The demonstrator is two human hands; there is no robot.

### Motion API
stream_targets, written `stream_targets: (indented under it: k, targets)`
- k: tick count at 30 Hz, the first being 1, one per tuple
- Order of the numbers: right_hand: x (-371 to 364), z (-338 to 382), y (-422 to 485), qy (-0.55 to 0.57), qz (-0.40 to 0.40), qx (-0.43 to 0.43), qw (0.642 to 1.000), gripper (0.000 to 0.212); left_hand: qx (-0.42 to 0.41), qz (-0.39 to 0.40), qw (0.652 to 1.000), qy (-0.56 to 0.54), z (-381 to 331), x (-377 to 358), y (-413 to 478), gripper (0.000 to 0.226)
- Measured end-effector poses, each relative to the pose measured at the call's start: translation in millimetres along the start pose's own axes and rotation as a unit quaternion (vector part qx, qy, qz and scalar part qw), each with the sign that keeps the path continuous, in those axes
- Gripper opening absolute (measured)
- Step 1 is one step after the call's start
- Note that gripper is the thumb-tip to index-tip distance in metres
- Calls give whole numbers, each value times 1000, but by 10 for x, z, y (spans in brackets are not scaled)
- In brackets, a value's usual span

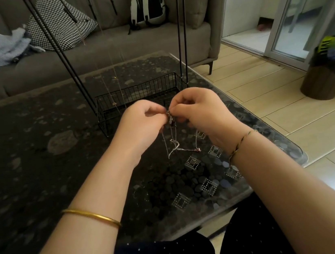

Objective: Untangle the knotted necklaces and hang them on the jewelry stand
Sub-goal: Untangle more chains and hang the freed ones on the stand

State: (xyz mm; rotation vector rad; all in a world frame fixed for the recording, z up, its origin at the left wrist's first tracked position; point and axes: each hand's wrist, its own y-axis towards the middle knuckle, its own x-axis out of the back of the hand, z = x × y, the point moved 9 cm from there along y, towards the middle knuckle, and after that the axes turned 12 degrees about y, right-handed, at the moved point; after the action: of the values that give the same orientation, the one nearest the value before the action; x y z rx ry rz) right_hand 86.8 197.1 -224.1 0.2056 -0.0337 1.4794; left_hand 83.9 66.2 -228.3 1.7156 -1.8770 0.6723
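A tangle of thin silver necklaces (176, 146) hangs between my two hands above the dark table. My left hand (142, 122) and my right hand (199, 109) both pinch the knot at its top, fingertips nearly touching. Loose chain loops dangle down, and one end with a small pendant trails to the right. Just behind my hands stands the black wire jewelry stand (136, 92), with a basket base and tall thin posts. Fine chains hang from its upper part, which is out of view.
The dark pebble-patterned glass table (36, 144) fills the foreground. A grey sofa (109, 49) with cushions and a backpack is behind it. To the right are tiled floor, a sliding glass door and a small stump table (322, 83) holding a bottle.
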Motion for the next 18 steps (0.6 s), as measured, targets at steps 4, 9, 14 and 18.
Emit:
stream_targets:
  k: [4, 9, 14, 18]
  targets:
    - [4, 9, -9, 8, 4, 1, 1000, 14, -75, -43, 996, 25, -128, 72, -12, 11]
    - [4, 40, -5, -31, 1, 27, 999, 17, -76, -59, 993, 64, -107, 85, 21, 8]
    - [-52, 87, 0, -91, 9, 60, 994, 11, -78, -50, 990, 106, -120, 66, 16, 4]
    - [-64, 82, 11, -86, 18, 48, 995, 8, -34, -19, 999, 31, -24, 34, 34, 8]
